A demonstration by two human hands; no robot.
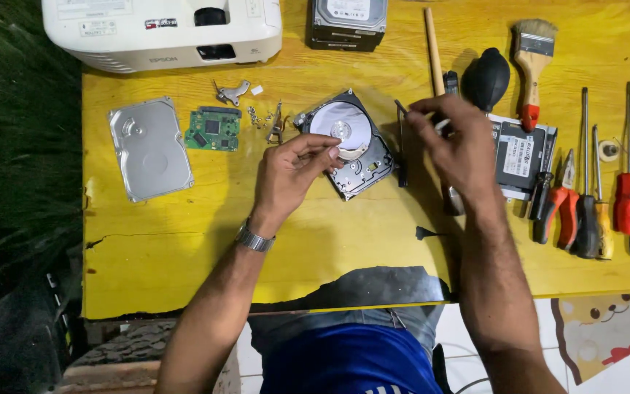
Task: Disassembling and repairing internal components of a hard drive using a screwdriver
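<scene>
Counter [184, 255] is yellow, cracked along the near edge. Far left: white projector [162, 29] at the back, silver drive cover [149, 149] lying flat, green circuit board [213, 130] just beside it, small metal bracket [232, 92] and loose screws [257, 117] near. Left hand [289, 171], metal watch [255, 238] on the wrist, fingers [322, 149] curled and resting on the edge of the opened hard drive [348, 142], at the shiny platter [342, 125]; no grip on it that I can see. Right hand [457, 142] hovers just right of the drive, fingers pinched on a small thin tool [442, 125], probably a pick or tweezers, too blurred to tell. Behind: second hard drive [348, 22], wooden stick [432, 40], black air blower [487, 79], paintbrush [532, 66]. Right edge: SSD [523, 153], row of screwdrivers [607, 211].
</scene>
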